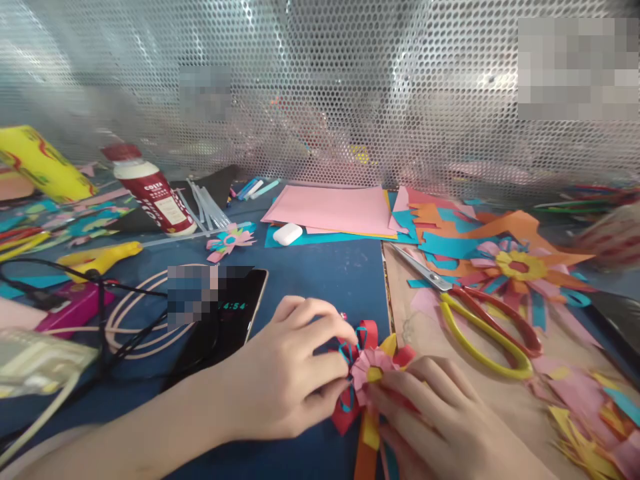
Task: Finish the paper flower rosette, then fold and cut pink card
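Observation:
A paper flower (pixel 370 365) with a pink pleated centre, a yellow middle and red, blue and yellow loops lies near the table's front, between my two hands. My left hand (pixel 305 363) closes its fingers on the flower's left loops. On the right side, my right hand (pixel 425 410) presses bent fingers against the pink centre; its fingertips are partly hidden. Orange and yellow paper strips (pixel 367 447) hang from the flower towards me. To the right, scissors (pixel 480 320) with red and yellow handles lie open on brown board.
A black phone (pixel 250 293) and cables (pixel 115 320) lie left, near a yellow glue gun (pixel 107 259) and a bottle (pixel 150 190). Pink paper sheets (pixel 330 208), a white earbud case (pixel 287 234) and another paper flower (pixel 520 265) sit farther back, before a perforated metal panel (pixel 325 87).

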Available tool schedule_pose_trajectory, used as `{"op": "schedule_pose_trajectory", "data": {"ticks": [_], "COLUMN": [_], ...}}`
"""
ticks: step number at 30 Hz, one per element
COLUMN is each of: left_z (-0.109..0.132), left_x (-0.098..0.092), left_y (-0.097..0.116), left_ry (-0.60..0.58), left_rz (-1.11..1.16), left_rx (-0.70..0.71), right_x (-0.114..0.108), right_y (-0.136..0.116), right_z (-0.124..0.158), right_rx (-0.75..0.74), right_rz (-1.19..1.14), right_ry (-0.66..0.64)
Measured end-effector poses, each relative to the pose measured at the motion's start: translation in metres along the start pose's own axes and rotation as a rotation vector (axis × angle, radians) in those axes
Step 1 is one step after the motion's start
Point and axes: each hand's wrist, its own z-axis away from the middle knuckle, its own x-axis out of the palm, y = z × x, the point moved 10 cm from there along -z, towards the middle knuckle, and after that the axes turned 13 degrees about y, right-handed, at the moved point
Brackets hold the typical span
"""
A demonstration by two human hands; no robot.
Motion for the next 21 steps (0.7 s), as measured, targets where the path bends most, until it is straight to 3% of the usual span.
{"op": "schedule_pose_trajectory", "data": {"ticks": [4, 12, 21], "left_z": [-0.004, 0.002, 0.009], "left_x": [0.003, 0.013, 0.009], "left_y": [-0.013, -0.015, -0.001], "left_ry": [-0.015, -0.104, -0.127], "left_rz": [0.030, 0.093, 0.106], "left_rx": [-0.127, -0.147, -0.078], "right_x": [-0.002, 0.005, -0.001], "right_y": [0.004, 0.008, -0.004], "right_z": [-0.012, -0.026, -0.017], "right_rx": [0.092, 0.195, 0.090], "right_rz": [0.008, 0.105, 0.055], "right_ry": [0.038, -0.013, -0.159]}}
